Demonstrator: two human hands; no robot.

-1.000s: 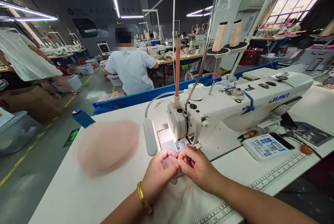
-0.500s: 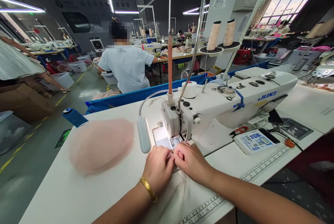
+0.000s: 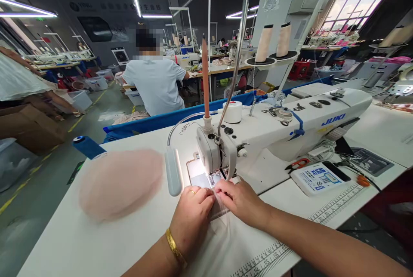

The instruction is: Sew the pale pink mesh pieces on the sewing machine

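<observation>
Just in front of the needle area of a white sewing machine (image 3: 274,128), my two hands are close together. My left hand (image 3: 192,210), with a gold bracelet and a ring, is closed on the left side of a thin, sheer pale fabric (image 3: 222,222). Fingers of my right hand (image 3: 241,203) pinch the same fabric from the right, close to the presser foot (image 3: 214,178). Below the hands the fabric hangs toward the table's front edge; its folds are hard to make out. My fingertips partly hide the part near the foot.
A pale pink, blurred heap (image 3: 122,184) lies left on the table. Near it are a blue thread cone (image 3: 88,147) and a grey lamp (image 3: 173,171). Red-handled snips (image 3: 297,164) and a white box-like device (image 3: 318,178) lie right. A person in a light shirt (image 3: 155,83) sits ahead.
My hands have shifted slightly apart, and more of the sheer fabric shows between them. My right fingers have loosened from a fist to a pinch. The view has moved slightly.
</observation>
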